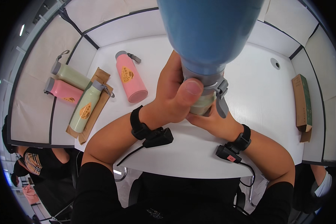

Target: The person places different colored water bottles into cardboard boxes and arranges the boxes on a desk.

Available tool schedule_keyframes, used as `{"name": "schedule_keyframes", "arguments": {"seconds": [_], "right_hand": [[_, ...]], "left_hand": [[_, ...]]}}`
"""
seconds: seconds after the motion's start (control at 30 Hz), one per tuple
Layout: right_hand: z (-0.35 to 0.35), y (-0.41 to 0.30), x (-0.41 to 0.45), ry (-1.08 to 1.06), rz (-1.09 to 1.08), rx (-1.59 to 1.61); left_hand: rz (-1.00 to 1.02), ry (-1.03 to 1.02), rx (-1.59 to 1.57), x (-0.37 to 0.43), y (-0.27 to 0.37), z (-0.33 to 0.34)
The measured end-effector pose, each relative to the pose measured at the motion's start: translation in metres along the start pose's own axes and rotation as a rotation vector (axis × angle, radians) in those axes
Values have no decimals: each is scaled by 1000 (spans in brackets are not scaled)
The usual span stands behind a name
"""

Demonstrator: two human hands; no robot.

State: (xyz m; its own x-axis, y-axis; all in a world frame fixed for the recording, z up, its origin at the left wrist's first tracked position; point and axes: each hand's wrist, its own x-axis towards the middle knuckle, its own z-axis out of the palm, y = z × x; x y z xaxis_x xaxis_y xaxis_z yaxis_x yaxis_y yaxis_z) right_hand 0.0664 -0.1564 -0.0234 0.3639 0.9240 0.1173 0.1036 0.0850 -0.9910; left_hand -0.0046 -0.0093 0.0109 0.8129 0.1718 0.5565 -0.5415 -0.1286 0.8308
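A blue bottle looms close to the camera, its wide body at the top of the view and its grey capped neck pointing down. My left hand is closed around that neck, thumb across the grey collar. A grey carry strap hangs from the cap. Below the cap my right hand grips a pale greenish bottle-like piece. Most of it is hidden behind my hands and the cap, so whether it is joined to the blue bottle I cannot tell.
A pink bottle lies on the white table. At left, a pale green bottle rests on flattened brown cardboard, near another green bottle and pink bottle. A green-brown carton stands by the right partition.
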Motion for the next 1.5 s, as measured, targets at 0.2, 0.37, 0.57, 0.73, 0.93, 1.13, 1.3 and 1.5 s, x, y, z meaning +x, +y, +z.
{"name": "schedule_keyframes", "arguments": {"seconds": [0.2, 0.37, 0.57, 0.73, 0.93, 1.13, 1.3, 1.5], "right_hand": [[0, 2, 0, 1, 10, -2], [0, 3, -1, -5, 26, 18], [0, 3, 0, 0, 13, 3], [-1, 0, 0, -8, 51, 21], [-1, -1, 1, -6, 28, 5], [-1, 0, 0, -15, 42, 32], [-1, -1, 1, 5, 40, -38], [1, -1, 0, 18, 38, -78]], "left_hand": [[41, 47, -7, -2, -7, 4], [26, 15, -17, -2, -3, 1], [43, 28, -23, -3, -8, 2], [50, 55, -1, -5, -10, 2], [43, 16, -9, -2, -7, 1], [63, 66, 35, -6, -11, 1], [42, 7, 9, -3, -7, -1], [31, 5, 20, -4, -5, 1]]}}
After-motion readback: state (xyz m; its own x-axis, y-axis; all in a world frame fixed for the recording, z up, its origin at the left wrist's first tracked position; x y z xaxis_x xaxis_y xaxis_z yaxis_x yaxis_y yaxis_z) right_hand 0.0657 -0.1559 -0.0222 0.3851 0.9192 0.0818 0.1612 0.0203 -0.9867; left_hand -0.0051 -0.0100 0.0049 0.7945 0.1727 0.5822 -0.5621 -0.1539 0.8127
